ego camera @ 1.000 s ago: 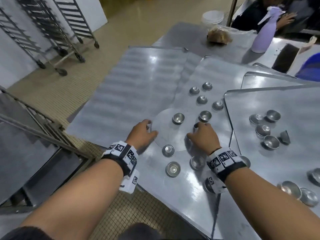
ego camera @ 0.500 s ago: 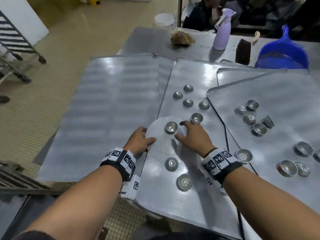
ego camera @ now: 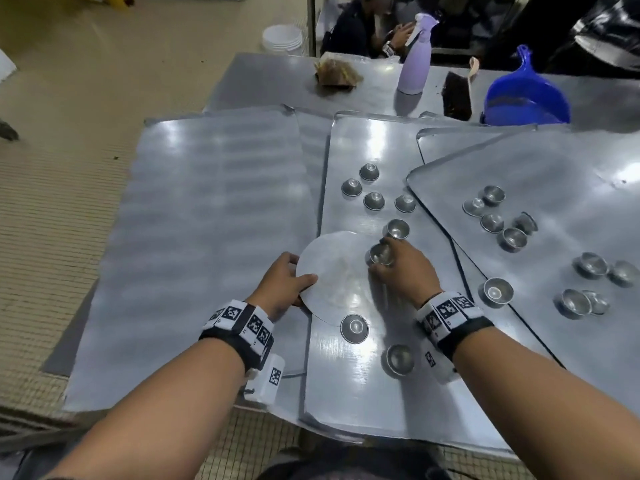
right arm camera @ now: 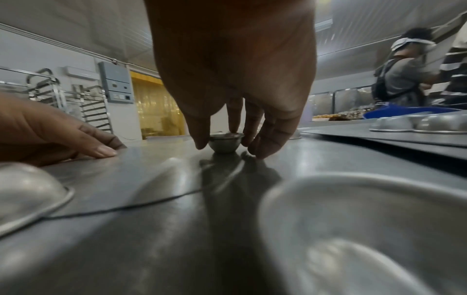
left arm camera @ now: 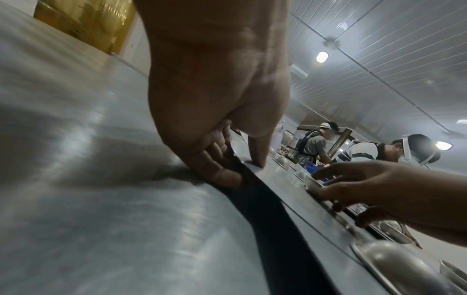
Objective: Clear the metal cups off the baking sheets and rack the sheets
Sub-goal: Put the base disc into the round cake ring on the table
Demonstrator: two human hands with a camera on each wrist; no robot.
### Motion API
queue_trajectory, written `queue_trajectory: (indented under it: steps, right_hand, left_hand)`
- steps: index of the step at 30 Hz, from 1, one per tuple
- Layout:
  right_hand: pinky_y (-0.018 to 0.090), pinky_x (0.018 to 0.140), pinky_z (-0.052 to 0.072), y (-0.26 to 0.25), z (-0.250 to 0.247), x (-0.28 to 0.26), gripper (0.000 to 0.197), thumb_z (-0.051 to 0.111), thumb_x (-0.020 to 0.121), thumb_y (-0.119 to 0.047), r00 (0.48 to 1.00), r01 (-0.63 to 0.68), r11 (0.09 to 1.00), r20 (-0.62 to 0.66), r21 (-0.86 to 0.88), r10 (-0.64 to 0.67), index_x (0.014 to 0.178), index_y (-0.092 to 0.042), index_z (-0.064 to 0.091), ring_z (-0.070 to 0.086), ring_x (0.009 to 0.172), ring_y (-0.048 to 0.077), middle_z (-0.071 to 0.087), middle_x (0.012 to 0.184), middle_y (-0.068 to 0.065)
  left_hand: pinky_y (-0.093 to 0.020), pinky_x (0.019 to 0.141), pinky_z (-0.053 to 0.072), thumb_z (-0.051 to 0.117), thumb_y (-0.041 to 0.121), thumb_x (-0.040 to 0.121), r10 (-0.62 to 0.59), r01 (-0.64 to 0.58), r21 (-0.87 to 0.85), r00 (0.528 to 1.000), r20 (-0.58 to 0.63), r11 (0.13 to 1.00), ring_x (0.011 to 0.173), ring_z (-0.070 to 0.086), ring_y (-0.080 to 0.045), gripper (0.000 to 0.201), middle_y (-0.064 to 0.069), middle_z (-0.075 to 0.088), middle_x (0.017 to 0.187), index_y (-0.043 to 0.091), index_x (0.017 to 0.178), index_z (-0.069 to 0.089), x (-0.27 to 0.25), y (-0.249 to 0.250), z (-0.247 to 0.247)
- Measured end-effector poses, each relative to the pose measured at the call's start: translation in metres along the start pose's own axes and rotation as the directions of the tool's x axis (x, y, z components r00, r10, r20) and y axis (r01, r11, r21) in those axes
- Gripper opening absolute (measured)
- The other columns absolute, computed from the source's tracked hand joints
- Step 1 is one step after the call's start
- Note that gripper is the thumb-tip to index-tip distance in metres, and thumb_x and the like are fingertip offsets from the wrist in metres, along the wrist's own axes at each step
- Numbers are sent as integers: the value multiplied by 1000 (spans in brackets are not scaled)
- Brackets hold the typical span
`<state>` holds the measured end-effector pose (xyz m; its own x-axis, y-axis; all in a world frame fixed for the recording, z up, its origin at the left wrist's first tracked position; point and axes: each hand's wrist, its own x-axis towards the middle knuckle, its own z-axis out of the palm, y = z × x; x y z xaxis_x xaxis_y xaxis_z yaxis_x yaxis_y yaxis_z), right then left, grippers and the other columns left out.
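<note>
Several small metal cups (ego camera: 374, 200) stand or lie upturned on the middle baking sheet (ego camera: 363, 143); more sit on the right sheet (ego camera: 561, 181). A round metal disc (ego camera: 332, 268) lies on the middle sheet's left edge. My left hand (ego camera: 289, 280) pinches the disc's near-left rim, thumb on top and fingers under it (left arm camera: 242, 171). My right hand (ego camera: 384, 261) holds one cup (ego camera: 379, 254) by its rim at the disc's right side; in the right wrist view the fingertips (right arm camera: 262, 153) surround this cup (right arm camera: 225, 142), which looks just above the surface.
A bare ridged sheet (ego camera: 214, 202) lies at the left. At the back stand a purple spray bottle (ego camera: 414, 53), a brush (ego camera: 457, 95), a blue dustpan (ego camera: 526, 98) and a bag (ego camera: 336, 74). People work behind the table. Two cups (ego camera: 398, 358) sit under my right wrist.
My right hand has closed its fingers on the cup that sat on the disc and drawn it to the disc's right side. The left hand stays on the rim.
</note>
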<state>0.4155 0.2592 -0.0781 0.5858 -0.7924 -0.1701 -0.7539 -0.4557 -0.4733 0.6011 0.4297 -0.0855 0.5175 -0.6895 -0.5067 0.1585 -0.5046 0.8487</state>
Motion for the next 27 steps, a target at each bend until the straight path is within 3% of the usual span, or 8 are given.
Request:
queue_trajectory:
  steps: [4, 11, 14, 17, 19, 22, 24, 27]
  right_hand:
    - [38, 83, 51, 17, -7, -8, 51, 69, 84, -40, 997, -74, 997, -37, 22, 75, 132, -30, 53, 62, 103, 30, 65, 113, 5]
    - [39, 90, 50, 31, -13, -13, 55, 72, 83, -36, 986, -144, 988, -75, 50, 148, 133, -22, 54, 61, 108, 31, 63, 122, 10]
    - [43, 97, 47, 27, -15, -16, 65, 70, 81, -48, 983, -144, 989, -117, -38, 139, 138, -24, 49, 52, 120, 33, 55, 134, 12]
    - [44, 97, 46, 8, -11, -28, 65, 64, 79, -64, 982, 30, 998, -182, -51, -39, 131, -27, 56, 52, 117, 27, 57, 129, 7]
    - [38, 89, 50, -9, -7, -40, 64, 65, 75, -68, 978, 204, 975, -52, 88, -200, 126, -30, 60, 57, 105, 17, 62, 121, -3]
    - [28, 79, 51, -29, 1, -56, 57, 75, 73, -61, 888, 385, 920, 240, 78, -392, 123, -35, 62, 59, 89, 5, 62, 109, -14]
    - [28, 76, 50, -33, 9, -61, 47, 72, 74, -58, 841, 461, 888, 321, -3, -435, 117, -38, 65, 59, 88, 6, 61, 106, -16]
    - [32, 76, 53, -30, 14, -63, 33, 63, 80, -56, 843, 471, 882, 301, -14, -445, 107, -37, 70, 60, 86, 7, 62, 101, -15]
  left_hand:
    - [-44, 63, 63, 74, 13, 92, 5, -5, -25, 1000, 15, 1000, 98, 72, -36, 38, -20, 66, 118, 13, 122, 50, 7, -2, -5]
    - [-43, 68, 64, 74, 16, 92, 25, -25, -37, 1000, -7, 999, 104, 69, -33, 43, -16, 65, 121, 14, 127, 48, 9, -7, -13]
    - [-37, 64, 62, 73, 17, 93, 30, -30, -29, 999, -21, 999, 105, 68, -30, 42, -14, 64, 121, 15, 127, 48, 6, -8, -17]
    - [-32, 60, 58, 70, 16, 95, 36, -37, -23, 998, -43, 999, 102, 67, -26, 41, -11, 64, 119, 15, 129, 47, 2, -9, -19]
    - [-30, 58, 56, 69, 16, 96, 37, -39, -20, 998, -55, 999, 99, 67, -23, 42, -10, 63, 117, 15, 131, 46, 0, -10, -19]
    - [-32, 62, 57, 69, 17, 96, 44, -45, -9, 997, -70, 999, 99, 65, -24, 43, -10, 62, 116, 16, 132, 45, -2, -10, -19]
    - [-41, 70, 61, 70, 18, 95, 54, -54, 0, 994, -91, 999, 103, 65, -28, 43, -11, 61, 116, 17, 130, 46, -4, -10, -20]
    - [-50, 84, 62, 71, 18, 94, 51, -53, -16, 993, -107, 998, 107, 65, -31, 42, -14, 60, 117, 17, 128, 46, -8, -11, -22]
